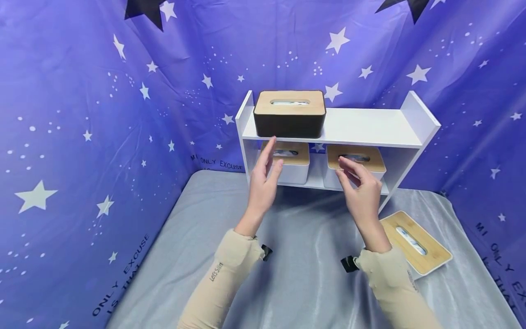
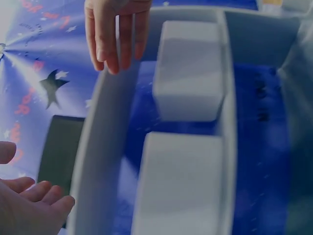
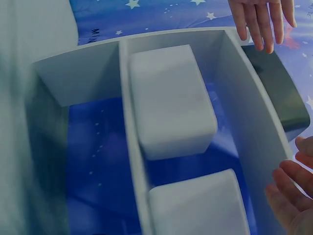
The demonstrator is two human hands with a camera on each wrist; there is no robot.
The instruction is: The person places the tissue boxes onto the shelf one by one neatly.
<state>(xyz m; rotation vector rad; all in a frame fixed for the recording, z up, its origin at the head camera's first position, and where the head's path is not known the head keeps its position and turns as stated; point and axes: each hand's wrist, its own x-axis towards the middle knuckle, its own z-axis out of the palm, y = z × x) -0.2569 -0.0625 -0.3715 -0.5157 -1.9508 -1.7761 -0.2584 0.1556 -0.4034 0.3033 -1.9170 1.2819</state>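
1. Shelf unit (image 1: 361, 128): a small white two-tier rack of smooth flat boards with squared side panels. It stands at the back of the table (image 1: 304, 274), which is draped in shiny, lightly creased grey cloth.
2. On the shelf's top board, at its left end, sits a black tissue box (image 1: 289, 121). It is a rounded-corner rectangle with a matte body and a pale wooden lid cut by an oval slot.
3. On the shelf's lower board stand two white tissue boxes of the same rounded shape, each with a light wood lid. The left white box (image 1: 289, 164) is under the black one, and the right white box (image 1: 361, 167) stands beside it with a gap between.
4. Left hand (image 1: 263, 183): raised in front of the shelf's left half, just below the black box. Its fingers (image 1: 269, 151) are straight and loosely spread and hold nothing. The fingertips reach up near the edge of the top board.
5. Right hand (image 1: 361, 189): raised in front of the shelf's right half, before the right white box. Its fingers (image 1: 347, 169) are relaxed, slightly bent and empty.
6. A fourth white box (image 1: 417, 242) with a wood lid lies on the table to the right of the shelf, near its foot.
7. Behind the shelf hangs a wrinkled purple backdrop (image 1: 82, 114) printed with white stars.
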